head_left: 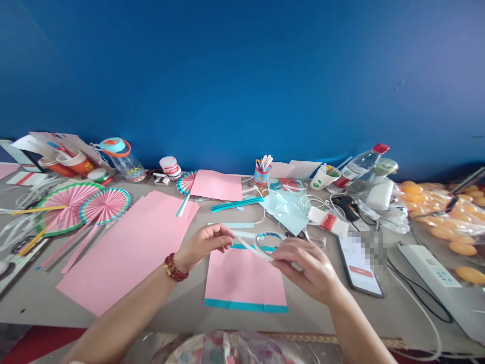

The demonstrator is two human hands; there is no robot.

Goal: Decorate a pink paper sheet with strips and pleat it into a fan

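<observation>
Taping work above the bench point(191, 298). The left grip point(231, 240), thumb and fingers drawn together, pinches the end of a pale strip point(253, 249); the right grip point(276, 255) is closed about the tape roll point(270, 234) at the other end. Directly below lies a pink sheet point(244, 278) edged with blue bands; large pink paper point(129, 247) lies leftward.

The banded sheet point(244, 278) is pink with turquoise strips point(246, 305).

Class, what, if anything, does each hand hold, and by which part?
The right hand grips a tape roll by its right side; the left hand apparently pinches the white strip by its free end.
</observation>
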